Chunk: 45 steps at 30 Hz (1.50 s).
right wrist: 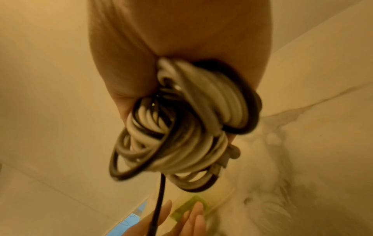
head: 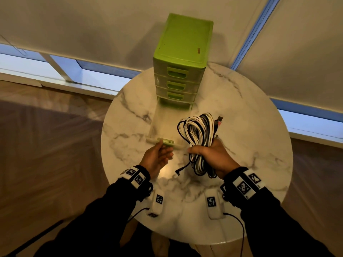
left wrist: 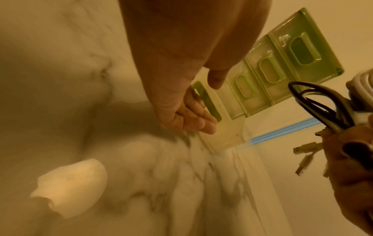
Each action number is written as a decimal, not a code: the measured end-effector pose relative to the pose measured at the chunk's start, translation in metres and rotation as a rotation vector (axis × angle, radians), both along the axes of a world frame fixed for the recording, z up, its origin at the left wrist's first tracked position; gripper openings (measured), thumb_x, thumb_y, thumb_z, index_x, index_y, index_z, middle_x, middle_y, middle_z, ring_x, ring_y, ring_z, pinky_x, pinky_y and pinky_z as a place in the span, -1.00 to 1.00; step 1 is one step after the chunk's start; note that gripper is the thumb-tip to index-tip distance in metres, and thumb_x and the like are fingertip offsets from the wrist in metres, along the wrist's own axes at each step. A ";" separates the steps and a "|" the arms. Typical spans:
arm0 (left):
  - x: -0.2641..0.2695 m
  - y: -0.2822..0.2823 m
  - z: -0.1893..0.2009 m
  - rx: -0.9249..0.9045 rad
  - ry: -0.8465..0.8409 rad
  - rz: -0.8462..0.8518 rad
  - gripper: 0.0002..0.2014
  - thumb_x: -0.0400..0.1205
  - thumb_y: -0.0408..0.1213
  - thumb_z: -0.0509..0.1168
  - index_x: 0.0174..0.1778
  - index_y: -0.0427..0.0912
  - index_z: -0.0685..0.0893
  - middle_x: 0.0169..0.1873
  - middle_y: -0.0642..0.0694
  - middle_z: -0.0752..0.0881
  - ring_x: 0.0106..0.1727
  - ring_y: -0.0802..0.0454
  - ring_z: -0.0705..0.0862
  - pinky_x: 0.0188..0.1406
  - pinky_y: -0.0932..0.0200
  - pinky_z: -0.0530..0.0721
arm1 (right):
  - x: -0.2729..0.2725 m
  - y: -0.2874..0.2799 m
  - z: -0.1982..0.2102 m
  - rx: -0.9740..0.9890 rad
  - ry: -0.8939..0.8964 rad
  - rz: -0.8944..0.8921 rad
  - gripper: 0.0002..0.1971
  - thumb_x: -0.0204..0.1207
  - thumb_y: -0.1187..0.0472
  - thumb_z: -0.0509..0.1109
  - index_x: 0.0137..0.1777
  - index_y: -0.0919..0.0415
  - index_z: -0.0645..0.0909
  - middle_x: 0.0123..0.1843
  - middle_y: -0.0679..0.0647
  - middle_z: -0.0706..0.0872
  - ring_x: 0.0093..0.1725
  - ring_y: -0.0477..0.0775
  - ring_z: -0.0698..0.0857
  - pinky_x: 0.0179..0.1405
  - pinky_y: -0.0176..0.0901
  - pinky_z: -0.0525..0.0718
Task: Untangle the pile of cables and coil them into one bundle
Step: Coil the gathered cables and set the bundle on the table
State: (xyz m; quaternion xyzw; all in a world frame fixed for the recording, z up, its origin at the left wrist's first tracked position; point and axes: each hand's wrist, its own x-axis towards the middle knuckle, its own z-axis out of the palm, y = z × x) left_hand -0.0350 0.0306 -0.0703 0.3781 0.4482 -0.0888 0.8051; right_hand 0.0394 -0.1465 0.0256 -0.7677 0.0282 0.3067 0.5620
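Note:
My right hand [head: 208,155] grips a coiled bundle of white and black cables [head: 198,129] above the marble table [head: 241,108]; the loops fan upward and a black plug end [head: 179,171] dangles below. In the right wrist view the bundle [right wrist: 181,127] fills the fist [right wrist: 125,71]. My left hand [head: 163,150] is at the green handle [head: 166,142] of the pulled-out bottom drawer [head: 157,125], with relaxed fingers [left wrist: 198,117] under the handle [left wrist: 207,102] and the thumb above. USB plugs [left wrist: 304,147] hang from the bundle [left wrist: 322,102].
A green drawer unit [head: 182,39] with clear drawers stands at the table's back. Two white tagged devices [head: 156,203] [head: 213,204] with black leads lie near the front edge. Wooden floor surrounds the round table; window blinds hang behind it.

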 end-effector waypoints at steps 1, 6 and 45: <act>-0.002 0.001 0.001 0.024 0.014 -0.018 -0.58 0.77 0.04 0.23 0.17 -0.31 0.71 -0.12 -0.19 0.83 -0.19 -0.10 0.73 -0.29 0.16 0.57 | 0.000 0.002 0.001 -0.019 -0.003 -0.005 -0.76 0.32 0.35 0.65 -0.01 0.19 0.78 -0.18 0.12 0.85 -0.13 0.17 0.83 -0.07 0.01 0.79; -0.006 0.021 0.016 0.476 0.069 -0.045 -0.74 0.71 -0.10 0.37 -0.15 -0.22 0.61 -0.41 -0.09 0.68 -0.45 0.03 0.67 -0.54 0.29 0.53 | 0.015 0.029 0.010 -0.069 0.073 -0.011 -0.77 0.35 0.33 0.62 0.00 0.27 0.77 -0.21 0.13 0.82 -0.30 0.02 0.77 -0.50 -0.37 0.61; 0.150 0.105 0.034 1.526 -0.745 -1.225 -0.59 0.80 0.01 0.17 0.54 0.00 0.58 0.46 -0.07 0.65 0.42 -0.10 0.62 0.34 -0.05 0.62 | 0.076 0.146 -0.090 -0.199 -0.068 0.148 -0.53 0.36 -0.18 0.32 0.23 -0.03 0.67 0.28 0.12 0.76 0.24 0.15 0.72 0.28 0.18 0.67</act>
